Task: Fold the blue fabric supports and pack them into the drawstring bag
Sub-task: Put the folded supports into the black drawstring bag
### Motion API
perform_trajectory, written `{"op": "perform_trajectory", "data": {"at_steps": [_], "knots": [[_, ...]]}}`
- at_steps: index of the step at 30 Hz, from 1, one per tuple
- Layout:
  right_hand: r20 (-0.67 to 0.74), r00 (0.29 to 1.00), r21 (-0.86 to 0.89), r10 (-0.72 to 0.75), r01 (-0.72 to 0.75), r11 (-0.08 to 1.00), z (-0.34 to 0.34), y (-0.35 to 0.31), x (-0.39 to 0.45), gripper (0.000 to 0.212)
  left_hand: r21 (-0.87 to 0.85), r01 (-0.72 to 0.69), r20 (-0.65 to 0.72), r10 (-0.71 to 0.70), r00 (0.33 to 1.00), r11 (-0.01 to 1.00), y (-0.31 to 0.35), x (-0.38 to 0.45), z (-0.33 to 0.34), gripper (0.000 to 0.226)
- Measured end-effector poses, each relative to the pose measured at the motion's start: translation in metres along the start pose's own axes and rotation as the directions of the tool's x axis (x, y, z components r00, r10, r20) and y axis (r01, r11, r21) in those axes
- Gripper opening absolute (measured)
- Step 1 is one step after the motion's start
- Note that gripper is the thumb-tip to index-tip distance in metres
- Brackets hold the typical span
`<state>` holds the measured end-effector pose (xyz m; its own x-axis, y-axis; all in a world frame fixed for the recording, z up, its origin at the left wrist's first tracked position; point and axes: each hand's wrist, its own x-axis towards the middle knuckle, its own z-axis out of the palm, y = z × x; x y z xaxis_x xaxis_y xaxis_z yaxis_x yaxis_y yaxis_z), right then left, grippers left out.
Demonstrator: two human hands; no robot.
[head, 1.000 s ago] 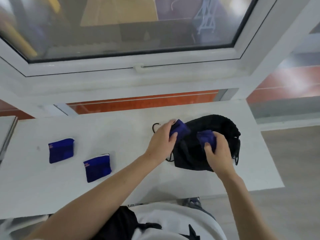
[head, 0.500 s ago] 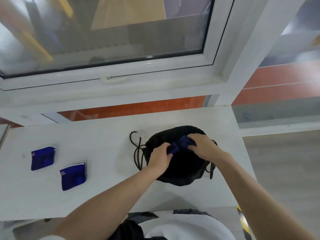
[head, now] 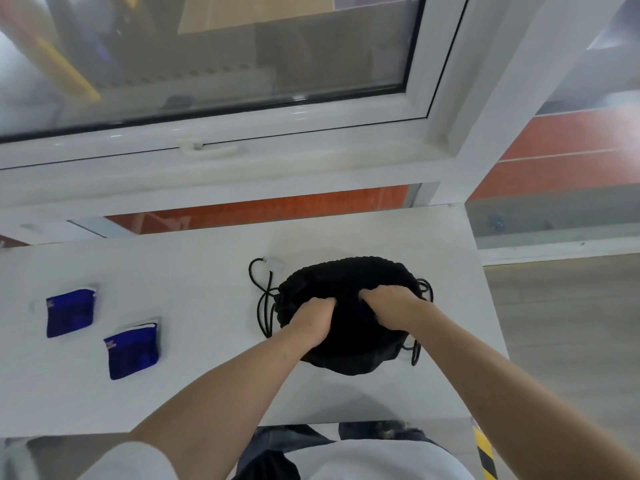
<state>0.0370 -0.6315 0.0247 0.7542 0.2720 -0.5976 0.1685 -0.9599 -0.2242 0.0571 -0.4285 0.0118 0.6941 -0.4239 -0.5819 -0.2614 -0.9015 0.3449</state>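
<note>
White tabletop (head: 207, 368) below a window carries the black drawstring bag (head: 346, 344) on its right side. Both the left hand (head: 311, 318) and the right hand (head: 391, 306) plunge into its mouth, fingers hidden in the cloth, so I cannot tell what they clamp. Two folded blue fabric supports (head: 70, 312) (head: 132, 351) wait well apart at left. Withdrawing carelessly could drag packed pieces out or snag the loose cord (head: 261, 299).
</note>
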Motion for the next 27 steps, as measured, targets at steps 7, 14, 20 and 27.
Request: {"op": "perform_trajectory", "data": {"at_steps": [7,14,20,27], "knots": [[0.047,0.996,-0.101,0.074,-0.069,0.992,0.010,-0.004,0.015,0.026,0.159,-0.003,0.090,-0.012,0.996,0.987,-0.004,0.011,0.006,0.031],[-0.122,0.991,0.073,0.051,-0.043,0.996,0.019,-0.005,0.009,0.032,0.267,-0.005,0.011,0.002,1.000,0.964,0.004,0.002,0.014,0.029],[-0.500,0.865,0.209,0.022,0.096,0.973,0.017,-0.040,-0.010,0.030,0.054,-0.131,-0.303,0.141,0.942,0.990,-0.006,-0.036,-0.010,0.035],[-0.686,0.716,0.005,-0.128,0.180,0.984,0.005,-0.145,-0.013,0.029,0.079,-0.088,-0.650,0.118,0.751,0.993,-0.089,-0.136,-0.028,0.038]]}}
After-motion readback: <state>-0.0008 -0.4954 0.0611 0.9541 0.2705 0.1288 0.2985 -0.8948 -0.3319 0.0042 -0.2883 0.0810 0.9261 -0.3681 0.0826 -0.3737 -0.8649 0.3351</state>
